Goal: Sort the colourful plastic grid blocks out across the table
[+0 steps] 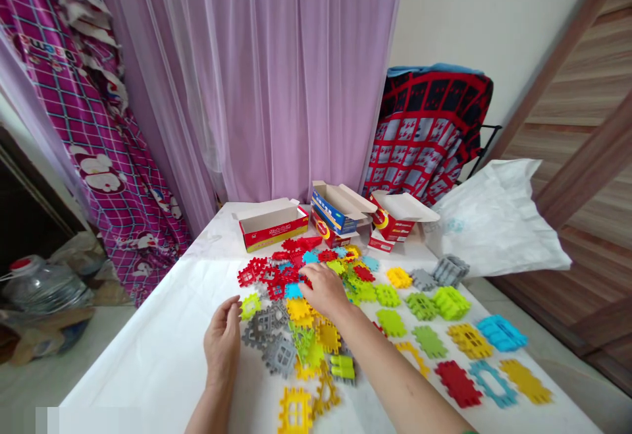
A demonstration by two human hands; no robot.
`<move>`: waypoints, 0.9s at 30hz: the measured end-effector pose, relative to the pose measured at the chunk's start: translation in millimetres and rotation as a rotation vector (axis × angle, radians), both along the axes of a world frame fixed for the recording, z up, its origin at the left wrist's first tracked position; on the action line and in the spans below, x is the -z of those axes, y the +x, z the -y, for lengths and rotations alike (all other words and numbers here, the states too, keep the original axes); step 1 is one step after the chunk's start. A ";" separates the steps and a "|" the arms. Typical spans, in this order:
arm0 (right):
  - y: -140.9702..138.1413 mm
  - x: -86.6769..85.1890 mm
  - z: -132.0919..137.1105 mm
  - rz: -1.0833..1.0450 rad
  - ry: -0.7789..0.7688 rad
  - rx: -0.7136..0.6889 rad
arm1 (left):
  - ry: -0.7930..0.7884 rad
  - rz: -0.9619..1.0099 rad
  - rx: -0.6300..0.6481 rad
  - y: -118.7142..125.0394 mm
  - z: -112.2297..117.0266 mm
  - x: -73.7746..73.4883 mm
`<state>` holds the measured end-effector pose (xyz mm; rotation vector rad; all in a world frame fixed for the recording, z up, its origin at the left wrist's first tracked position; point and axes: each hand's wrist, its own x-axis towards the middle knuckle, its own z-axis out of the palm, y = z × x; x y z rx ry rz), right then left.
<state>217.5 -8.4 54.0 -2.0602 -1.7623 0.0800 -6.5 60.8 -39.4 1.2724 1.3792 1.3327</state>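
A heap of plastic interlocking building pieces [301,312] in red, grey, yellow, green and blue spreads over the white-covered table [162,335]. My right hand [323,286] reaches into the heap's upper part, thumb and fingers bent around a red building piece [307,280]; its underside is hidden. Left of the heap, my left hand [222,338] is loosely curved, with nothing visible in it. A lime-green square piece [251,305] lies just beyond its fingertips. Grey window pieces [280,353] and a yellow window piece [295,410] lie between my forearms.
Sorted stacks by colour stand on the right, among them blue pieces [501,334], a red piece [458,383] and green pieces [451,303]. Opened cardboard boxes, one red [274,233] and one blue [336,210], line the back. A white bag [498,223] sits at the far right.
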 end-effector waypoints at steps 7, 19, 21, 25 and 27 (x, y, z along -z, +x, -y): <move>-11.5 -1.0 -39.3 0.149 -0.203 0.015 | -0.006 0.003 0.003 2.6 3.6 -2.7; -11.5 6.0 -37.4 0.097 -0.187 0.010 | -0.003 -0.017 0.013 4.7 6.4 -7.1; -8.5 4.6 -31.6 0.102 -0.132 -0.016 | 0.001 -0.019 0.017 4.9 6.7 -8.1; 1.2 1.7 -6.9 0.095 0.036 -0.018 | 0.008 -0.021 0.030 4.9 7.5 -10.6; 5.4 3.9 12.8 0.090 0.136 0.019 | 0.006 -0.021 0.037 5.1 7.8 -12.0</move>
